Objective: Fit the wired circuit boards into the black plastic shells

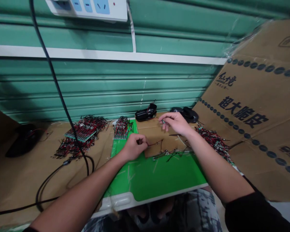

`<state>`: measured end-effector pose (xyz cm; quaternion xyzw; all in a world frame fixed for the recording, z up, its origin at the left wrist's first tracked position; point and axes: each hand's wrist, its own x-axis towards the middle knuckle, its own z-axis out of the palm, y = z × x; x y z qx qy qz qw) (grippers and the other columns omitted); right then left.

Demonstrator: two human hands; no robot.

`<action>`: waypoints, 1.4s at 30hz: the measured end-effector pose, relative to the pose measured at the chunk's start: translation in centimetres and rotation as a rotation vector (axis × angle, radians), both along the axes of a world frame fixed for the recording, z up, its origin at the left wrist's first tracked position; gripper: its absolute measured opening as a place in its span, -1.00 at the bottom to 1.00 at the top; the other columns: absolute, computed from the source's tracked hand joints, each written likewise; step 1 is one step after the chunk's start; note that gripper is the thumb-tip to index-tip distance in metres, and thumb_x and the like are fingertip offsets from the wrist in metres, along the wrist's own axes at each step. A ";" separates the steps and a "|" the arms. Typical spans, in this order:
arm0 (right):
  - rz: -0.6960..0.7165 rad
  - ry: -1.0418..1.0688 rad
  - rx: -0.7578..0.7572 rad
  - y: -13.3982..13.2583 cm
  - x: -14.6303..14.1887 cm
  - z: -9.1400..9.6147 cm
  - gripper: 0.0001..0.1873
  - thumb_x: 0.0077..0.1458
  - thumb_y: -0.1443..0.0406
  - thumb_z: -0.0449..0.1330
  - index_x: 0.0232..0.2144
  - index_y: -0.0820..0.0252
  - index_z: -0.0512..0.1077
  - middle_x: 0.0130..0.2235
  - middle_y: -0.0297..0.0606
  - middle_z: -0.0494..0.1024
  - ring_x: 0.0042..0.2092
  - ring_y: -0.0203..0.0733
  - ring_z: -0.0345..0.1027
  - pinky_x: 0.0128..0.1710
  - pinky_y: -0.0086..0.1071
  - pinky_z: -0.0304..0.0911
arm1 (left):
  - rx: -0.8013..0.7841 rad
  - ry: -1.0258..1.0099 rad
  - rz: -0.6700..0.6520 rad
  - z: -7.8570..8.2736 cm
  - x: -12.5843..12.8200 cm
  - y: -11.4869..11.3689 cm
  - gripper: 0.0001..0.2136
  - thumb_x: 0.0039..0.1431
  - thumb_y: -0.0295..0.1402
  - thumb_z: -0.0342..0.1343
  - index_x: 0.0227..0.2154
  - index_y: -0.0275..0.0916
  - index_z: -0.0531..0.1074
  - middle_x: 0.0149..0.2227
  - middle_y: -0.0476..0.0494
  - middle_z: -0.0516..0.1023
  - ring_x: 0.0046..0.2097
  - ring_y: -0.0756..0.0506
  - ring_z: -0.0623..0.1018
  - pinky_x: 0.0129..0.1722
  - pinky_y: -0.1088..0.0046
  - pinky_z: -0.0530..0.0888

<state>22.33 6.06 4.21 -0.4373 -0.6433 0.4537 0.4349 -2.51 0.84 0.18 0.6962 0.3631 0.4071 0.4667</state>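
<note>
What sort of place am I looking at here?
Probably a small, makeshift electronics assembly spot: heaps of small wired circuit boards, a green work surface in front of the person, and a power strip up on the ribbed wall.

Thin reddish wire (156, 143), bent near its end, over brown cardboard (151, 129), small piece (163, 121), possibly metallic, held nearby

Hands: 2 (L hand (136, 147), R hand (176, 123)). Wired-pc piles: 3 (L pile (83, 130), ctr pile (122, 128), R pile (213, 140)), indiv. pcs uncountable. 1 ea.: pwr strip (89, 7), green tabletop (169, 177), printed ctn (251, 130), far-L blk shell (24, 141), back-ctr blk shell (144, 114). Back-R blk shells (190, 114): overlapping, no. unclear.
</note>
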 end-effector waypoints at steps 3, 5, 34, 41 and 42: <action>-0.243 -0.086 0.171 0.8 1.5 0.0 -0.66 0.08 0.21 0.22 -0.14 0.23 0.62 -0.19 -0.11 0.68 -0.40 -0.18 0.56 -0.45 -0.34 0.50 | -0.145 -0.158 -0.014 0.2 0.0 0.2 -0.82 -0.14 -0.30 0.18 -0.70 -0.21 0.34 -0.48 -0.15 0.62 -0.43 -0.10 0.54 -0.43 0.43 0.39; -0.400 -0.265 0.313 1.1 2.9 0.3 -0.52 0.06 0.24 0.24 0.04 0.19 0.59 -0.07 -0.11 0.69 -0.25 -0.10 0.62 -0.25 -0.25 0.57 | -0.219 -0.264 -0.022 0.5 -0.1 0.2 -0.84 -0.17 -0.30 0.19 -0.69 -0.21 0.36 -0.47 -0.16 0.61 -0.44 -0.11 0.53 -0.45 0.43 0.38; -0.425 -0.557 0.339 -3.3 5.8 5.7 -0.04 -0.16 0.34 0.47 0.35 0.16 0.38 -0.01 -0.05 0.68 -0.36 0.01 0.62 -0.21 -0.11 0.56 | 0.462 0.203 0.085 0.5 1.0 -2.4 -0.72 0.07 -0.37 0.28 -0.14 -0.20 0.42 -0.21 -0.17 0.53 -0.20 -0.15 0.50 -0.21 0.30 0.44; -0.089 0.032 0.234 -6.2 -1.5 5.2 0.00 -0.11 0.30 0.55 0.37 0.05 0.33 0.38 -0.03 0.34 -0.14 -0.09 0.65 -0.17 -0.28 0.64 | 0.700 0.231 0.261 0.6 0.9 -1.5 -0.04 0.00 -0.11 0.48 0.38 -0.20 0.10 0.36 -0.47 0.27 0.38 -0.41 0.29 0.34 -0.06 0.31; -0.046 0.071 0.203 -6.6 -2.4 4.9 0.00 -0.11 0.30 0.55 0.37 0.03 0.33 0.40 -0.05 0.32 -0.13 -0.10 0.65 -0.16 -0.30 0.64 | 0.723 0.237 0.290 0.7 0.8 -1.4 -0.05 0.01 -0.13 0.48 0.38 -0.20 0.10 0.36 -0.47 0.27 0.38 -0.41 0.29 0.35 -0.06 0.29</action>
